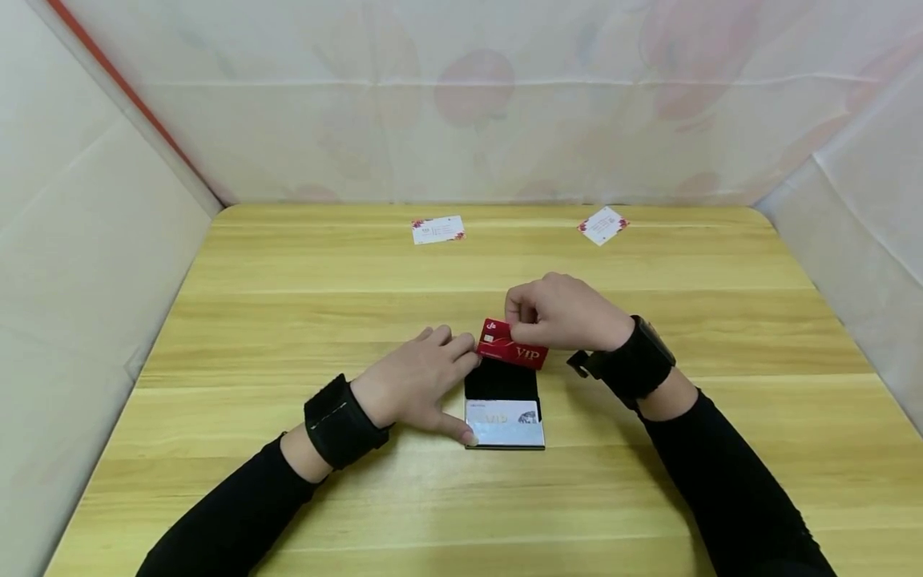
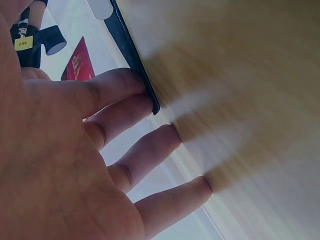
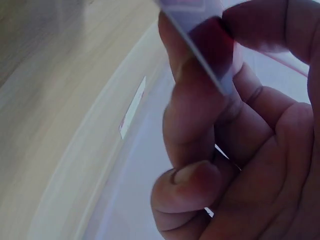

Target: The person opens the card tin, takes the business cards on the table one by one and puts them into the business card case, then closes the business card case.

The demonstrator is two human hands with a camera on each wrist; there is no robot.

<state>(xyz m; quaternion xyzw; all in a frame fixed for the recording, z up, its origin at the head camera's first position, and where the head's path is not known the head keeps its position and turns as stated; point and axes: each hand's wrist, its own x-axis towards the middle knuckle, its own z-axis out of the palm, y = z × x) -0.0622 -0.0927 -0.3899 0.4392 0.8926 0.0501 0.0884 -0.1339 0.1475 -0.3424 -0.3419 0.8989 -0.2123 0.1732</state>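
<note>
A red VIP card [image 1: 497, 343] is pinched between the thumb and fingers of my right hand [image 1: 566, 311], tilted above the far end of a black card case [image 1: 497, 381]. The case lies unfolded on the table, with a silvery-white VIP card [image 1: 505, 425] in its near half. My left hand [image 1: 421, 381] holds the case at its left side: the thumb is on the near left corner, and index and middle fingertips are at the lid's edge [image 2: 142, 70]. The left wrist view shows the other two fingers [image 2: 150, 155] spread beside it. Close up in the right wrist view, the pinched card [image 3: 210, 47] appears edge-on.
Two white cards with red floral corners lie near the table's far edge, one card [image 1: 438, 230] left of centre, another card [image 1: 603, 225] to the right. Pale patterned cloth [image 1: 461, 104] stands behind the wooden table [image 1: 288, 320] and along its sides.
</note>
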